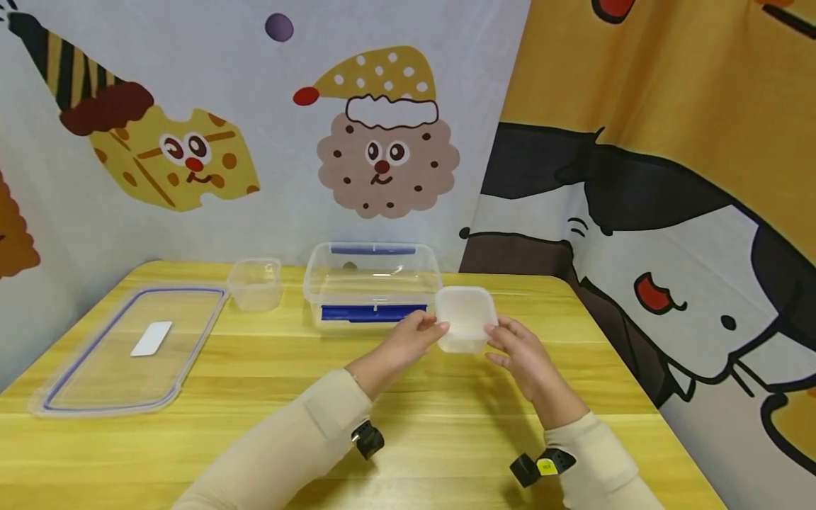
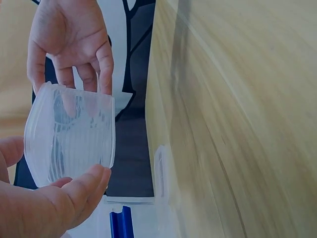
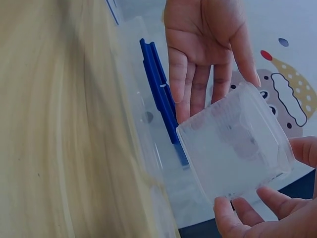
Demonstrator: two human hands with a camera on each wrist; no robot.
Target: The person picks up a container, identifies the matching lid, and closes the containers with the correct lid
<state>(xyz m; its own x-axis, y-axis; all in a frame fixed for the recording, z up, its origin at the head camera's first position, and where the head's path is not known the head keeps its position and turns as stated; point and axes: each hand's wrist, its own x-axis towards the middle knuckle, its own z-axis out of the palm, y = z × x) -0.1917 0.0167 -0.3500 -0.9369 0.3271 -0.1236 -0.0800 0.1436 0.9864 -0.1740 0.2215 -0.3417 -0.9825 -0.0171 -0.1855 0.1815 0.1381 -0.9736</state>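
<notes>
White and orange backdrop (image 1: 491, 42): we see cartoon figures printed across it
Wood-grain table (image 1: 446, 432): yellowish, reaching back to the backdrop
Clear box (image 1: 372, 287): we see it near the table's far edge, a blue clasp (image 1: 350, 313) facing us
Clear lid (image 1: 95, 375): flat on the table at our left, edged in blue
Left hand (image 1: 401, 347): we pinch one side of the held tub (image 1: 465, 320) between thumb and fingers
Right hand (image 1: 528, 358): we grip the opposite side, thumb at the rim
Held tub: translucent, raised off the table near the box's right end
Other tub (image 1: 255, 289): clear, between lid and box
White rectangle (image 1: 151, 338): at the lid's middle
</notes>
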